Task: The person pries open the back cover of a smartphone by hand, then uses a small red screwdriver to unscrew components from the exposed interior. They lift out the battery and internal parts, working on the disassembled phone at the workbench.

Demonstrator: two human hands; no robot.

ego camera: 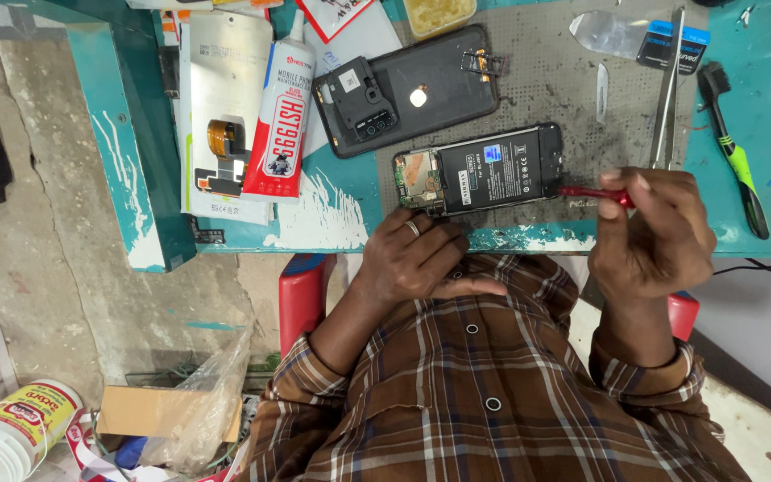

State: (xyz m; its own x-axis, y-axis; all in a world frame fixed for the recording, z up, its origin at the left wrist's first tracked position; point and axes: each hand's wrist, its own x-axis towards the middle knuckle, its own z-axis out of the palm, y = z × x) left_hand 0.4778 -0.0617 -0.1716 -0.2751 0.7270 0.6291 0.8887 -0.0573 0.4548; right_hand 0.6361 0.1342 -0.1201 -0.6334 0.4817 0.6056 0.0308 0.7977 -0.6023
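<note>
Right at the near edge of the teal workbench (760, 54) lies an opened phone (479, 170), back cover off, its black battery and a strip of green circuit board laid bare. It sits on a grey perforated mat (546, 80), lengthwise along the bench edge. The person's right hand (649, 236) is clamped around a red-handled screwdriver (592, 194), fingers curled tight over the handle, and the tip meets the phone's right end. The left hand (421, 259) holds nothing — its fingers are loosely bent, the fingertips resting against the phone's near edge at the circuit-board end, a ring showing on one finger.

Just behind the phone rests the removed dark back cover (412, 89), inner side up, with a small metal frame piece at its corner. To its left stands a red-and-white glue tube (283, 112), lying partly over a flat white packet with a flex cable (222, 116). Off to the right — well apart from the phone — lie metal tweezers (668, 89) and a black brush with a green handle (732, 147). Down on the floor, a white tub (11, 428) sits by a crumpled plastic bag (203, 406).
</note>
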